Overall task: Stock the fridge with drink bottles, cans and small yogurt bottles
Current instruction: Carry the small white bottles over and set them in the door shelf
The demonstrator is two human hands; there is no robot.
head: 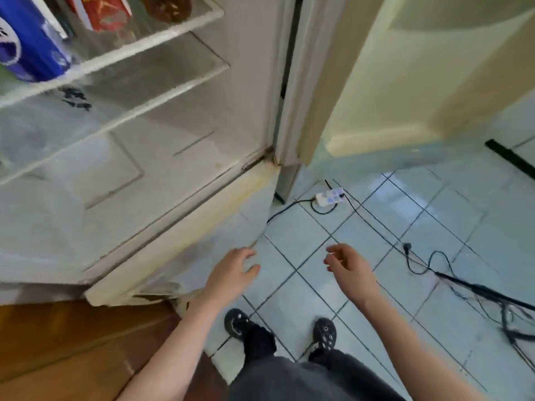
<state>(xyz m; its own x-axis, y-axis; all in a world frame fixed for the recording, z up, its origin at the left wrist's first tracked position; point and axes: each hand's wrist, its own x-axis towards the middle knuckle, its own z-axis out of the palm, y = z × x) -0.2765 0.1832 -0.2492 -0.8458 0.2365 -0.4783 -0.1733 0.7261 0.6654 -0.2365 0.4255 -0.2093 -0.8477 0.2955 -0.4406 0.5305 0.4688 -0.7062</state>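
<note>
Fridge (179, 157) open, both hands empty

Fridge stands open at the left of the view, its pale interior and clear shelves exposed. On the top shelf (130, 50), at the upper left edge, sits a blue drink container (26, 39) with white markings, cut off by the frame. Just beside it to the right stands a red container (104, 13), and further right a dark brown item (168, 7), too blurred to identify. The lower shelf carries some dark printed marks.

Both hands hang low in front of the fridge's bottom corner, over the pale tiled floor (434, 227). The left hand (231, 270) has loosely spread, relaxed fingers and holds nothing; it is near the fridge's lower edge, though contact cannot be judged. The right hand (347, 264) is well apart from the fridge, fingers slightly bent, also holding nothing.

Below the hands are dark trousers and two dark shoes, the left shoe (238, 324) and right shoe (325, 332). A white power strip (328, 196) lies on the tiles near the fridge's corner, with black cables (428, 261) trailing to the right. A wooden surface (72, 342) fills the lower left.
</note>
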